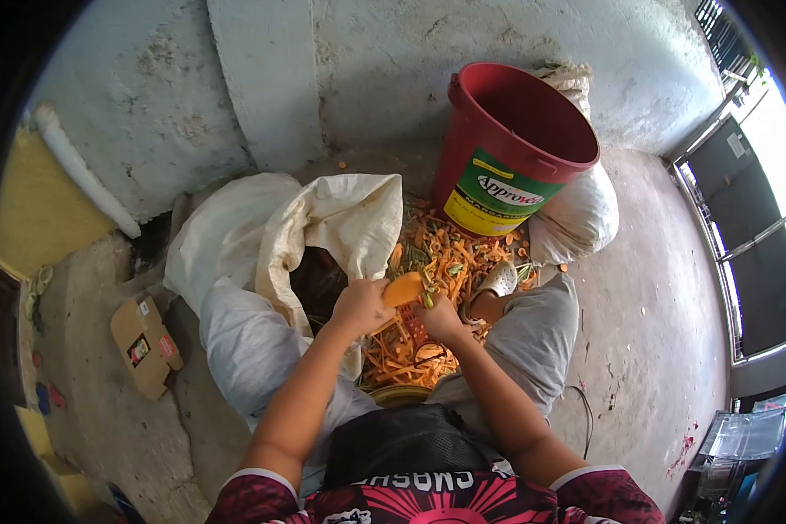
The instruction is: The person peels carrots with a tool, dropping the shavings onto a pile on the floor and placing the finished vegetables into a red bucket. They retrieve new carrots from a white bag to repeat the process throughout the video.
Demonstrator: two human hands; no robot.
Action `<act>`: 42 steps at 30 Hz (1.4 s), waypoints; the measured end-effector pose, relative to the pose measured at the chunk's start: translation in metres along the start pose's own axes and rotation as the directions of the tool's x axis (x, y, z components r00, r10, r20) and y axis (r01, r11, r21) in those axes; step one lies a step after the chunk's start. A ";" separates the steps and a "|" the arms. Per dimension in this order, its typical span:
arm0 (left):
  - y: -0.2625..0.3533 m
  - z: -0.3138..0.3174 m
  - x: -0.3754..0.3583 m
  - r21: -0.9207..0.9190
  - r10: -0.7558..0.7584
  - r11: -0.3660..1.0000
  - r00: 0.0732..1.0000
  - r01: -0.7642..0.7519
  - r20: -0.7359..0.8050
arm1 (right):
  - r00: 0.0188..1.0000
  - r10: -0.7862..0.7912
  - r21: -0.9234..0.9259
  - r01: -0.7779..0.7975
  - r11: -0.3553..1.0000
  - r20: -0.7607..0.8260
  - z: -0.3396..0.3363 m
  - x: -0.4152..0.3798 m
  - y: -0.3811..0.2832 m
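Note:
An orange piece that looks like a carrot [403, 289] lies between my two hands, above a heap of orange peelings [403, 356]. My left hand [361, 307] is closed around its left end. At its right end, by a bit of green stem, my right hand [439, 316] is closed; what its fingers hold is too small to make out. Just below the hands, a red perforated item [413, 325] shows partly. An open white sack [358, 218] stands beside my left hand, its inside dark.
A large red bucket [463, 148] stands at the back among peelings, with a filled white sack [576, 218] behind it. Flattened cardboard [144, 349] lies on the floor at left. My legs flank the heap; a wall rises behind.

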State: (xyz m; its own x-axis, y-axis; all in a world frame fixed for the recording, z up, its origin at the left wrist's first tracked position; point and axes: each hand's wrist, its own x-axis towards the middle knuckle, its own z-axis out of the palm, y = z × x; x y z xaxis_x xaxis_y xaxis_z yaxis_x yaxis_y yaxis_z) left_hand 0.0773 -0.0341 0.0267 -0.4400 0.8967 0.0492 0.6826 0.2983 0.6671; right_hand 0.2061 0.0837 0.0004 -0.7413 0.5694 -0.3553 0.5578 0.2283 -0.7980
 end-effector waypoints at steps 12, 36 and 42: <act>0.014 0.000 0.002 0.303 0.033 0.952 0.997 -0.054 0.074 | 0.997 0.081 0.023 -0.081 0.996 0.017 0.007 0.020 0.034; 0.071 -0.036 0.085 0.476 0.018 0.776 0.769 -0.414 0.640 | 0.858 0.065 -0.670 0.349 0.656 0.510 0.076 0.065 0.149; 0.168 -0.126 0.111 0.339 0.537 0.817 0.401 -0.466 -0.742 | 0.803 0.286 -0.691 0.203 0.694 0.523 0.047 0.047 0.080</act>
State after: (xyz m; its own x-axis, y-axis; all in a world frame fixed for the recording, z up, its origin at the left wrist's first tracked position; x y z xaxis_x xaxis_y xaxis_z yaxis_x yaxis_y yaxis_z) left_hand 0.0693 0.0737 0.2380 -0.2429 0.2770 0.9296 0.9608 -0.0634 0.2700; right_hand 0.1980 0.0913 -0.1030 -0.6309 0.1099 -0.7680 0.4946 0.8197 -0.2890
